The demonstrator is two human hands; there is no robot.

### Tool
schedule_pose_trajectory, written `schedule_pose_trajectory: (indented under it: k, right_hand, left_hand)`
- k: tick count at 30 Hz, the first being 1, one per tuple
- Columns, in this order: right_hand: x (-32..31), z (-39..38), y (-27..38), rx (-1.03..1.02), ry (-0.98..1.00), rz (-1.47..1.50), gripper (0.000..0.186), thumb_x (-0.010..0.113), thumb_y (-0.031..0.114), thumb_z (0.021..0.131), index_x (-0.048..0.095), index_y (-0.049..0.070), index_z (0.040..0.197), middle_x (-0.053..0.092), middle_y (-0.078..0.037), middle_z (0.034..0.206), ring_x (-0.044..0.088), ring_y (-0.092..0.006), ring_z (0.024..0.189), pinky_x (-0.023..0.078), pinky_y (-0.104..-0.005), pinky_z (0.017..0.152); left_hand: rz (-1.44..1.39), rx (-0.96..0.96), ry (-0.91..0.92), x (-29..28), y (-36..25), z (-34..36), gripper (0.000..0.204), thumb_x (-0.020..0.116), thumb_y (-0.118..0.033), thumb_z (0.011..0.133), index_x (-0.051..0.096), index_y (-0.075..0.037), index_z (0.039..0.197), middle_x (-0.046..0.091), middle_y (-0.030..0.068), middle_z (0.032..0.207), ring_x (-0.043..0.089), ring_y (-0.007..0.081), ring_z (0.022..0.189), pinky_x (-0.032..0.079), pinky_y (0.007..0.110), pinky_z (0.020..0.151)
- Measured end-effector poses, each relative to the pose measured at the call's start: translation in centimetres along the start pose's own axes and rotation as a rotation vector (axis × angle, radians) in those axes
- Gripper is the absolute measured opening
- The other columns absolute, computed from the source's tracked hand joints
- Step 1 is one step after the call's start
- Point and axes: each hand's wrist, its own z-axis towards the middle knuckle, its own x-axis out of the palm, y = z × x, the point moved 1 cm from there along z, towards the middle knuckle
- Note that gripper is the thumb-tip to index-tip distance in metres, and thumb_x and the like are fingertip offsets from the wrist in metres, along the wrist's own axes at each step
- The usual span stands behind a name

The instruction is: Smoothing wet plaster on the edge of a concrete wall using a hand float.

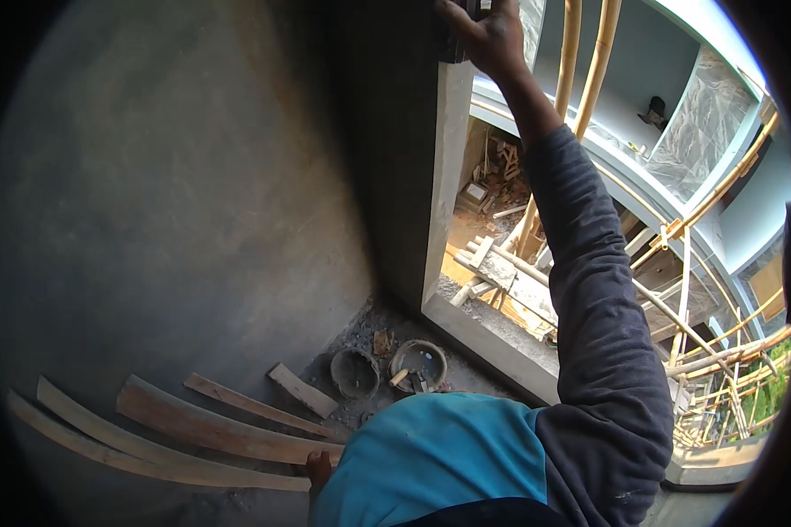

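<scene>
My right hand point(498, 39) is raised at arm's length to the top of the view. Its fingers are closed around a dark block-like tool point(453, 46), partly cut off by the upper edge. That tool lies against the upright wall edge point(448, 132) beside the window opening. At the left side of my teal shirt point(439, 448) a small patch of bare skin point(319, 467) shows over a plank; whether it is my left hand or a foot, I cannot tell.
Several wooden planks point(211, 422) lie at the lower left. Two buckets point(355, 373) stand in the floor corner, one with a handled tool point(400, 378) in it. A short board point(303, 391) lies nearby. Bamboo scaffolding point(593, 70) stands outside the opening, right of the sill point(492, 347).
</scene>
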Motion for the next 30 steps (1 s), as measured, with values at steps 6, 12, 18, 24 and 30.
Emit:
schedule_pose_trajectory:
  k: [6, 12, 18, 24, 30]
  right_hand:
    - [-1.0, -17.2, -13.2, -0.029, -0.046, -0.262, 0.075, 0.083, 0.023, 0.074, 0.050, 0.011, 0.141, 0.052, -0.016, 0.117, 0.055, -0.0287, 0.106, 0.050, -0.0381, 0.088]
    - [-3.3, -22.4, -14.7, 0.119, -0.071, -0.160, 0.077, 0.083, 0.024, 0.070, 0.051, 0.015, 0.140, 0.049, -0.019, 0.121, 0.053, -0.0351, 0.115, 0.047, -0.0425, 0.100]
    - [-3.4, -8.8, -4.3, -0.280, -0.112, -0.207, 0.071, 0.080, 0.026, 0.080, 0.050, 0.012, 0.142, 0.054, -0.023, 0.119, 0.063, -0.0357, 0.102, 0.053, -0.0433, 0.086]
    - [0.2, -12.3, -8.8, -0.167, -0.070, -0.220, 0.074, 0.085, 0.032, 0.071, 0.055, 0.019, 0.137, 0.051, -0.020, 0.122, 0.056, -0.0359, 0.109, 0.049, -0.0435, 0.092]
    - [0.9, -30.8, -20.3, 0.139, 0.092, -0.204, 0.075, 0.088, 0.027, 0.066, 0.055, 0.011, 0.131, 0.051, -0.025, 0.123, 0.055, -0.0424, 0.112, 0.049, -0.0464, 0.094]
  left_hand:
    - [0.121, 0.155, 0.088, 4.1, -1.5, -4.4, 0.053, 0.059, -0.037, 0.090, 0.062, 0.008, 0.120, 0.065, 0.0272, 0.118, 0.063, 0.0414, 0.111, 0.049, 0.048, 0.094]
    - [0.312, 0.334, 0.147, 4.0, -3.4, -8.6, 0.050, 0.057, -0.035, 0.092, 0.062, 0.008, 0.118, 0.065, 0.0282, 0.116, 0.063, 0.0424, 0.109, 0.049, 0.049, 0.093]
    - [0.352, 0.293, 0.190, 1.8, -9.7, -12.5, 0.044, 0.054, -0.033, 0.095, 0.061, 0.008, 0.111, 0.064, 0.0295, 0.111, 0.062, 0.0453, 0.103, 0.048, 0.051, 0.090]
    - [0.114, 0.488, -0.139, 4.0, -4.6, -11.2, 0.042, 0.058, -0.036, 0.095, 0.058, 0.007, 0.098, 0.063, 0.0275, 0.104, 0.059, 0.0503, 0.090, 0.048, 0.053, 0.078]
    - [0.360, 0.457, 0.032, 3.3, -7.1, -13.4, 0.040, 0.057, -0.038, 0.095, 0.061, 0.002, 0.100, 0.064, 0.0265, 0.099, 0.060, 0.0493, 0.088, 0.049, 0.053, 0.075]
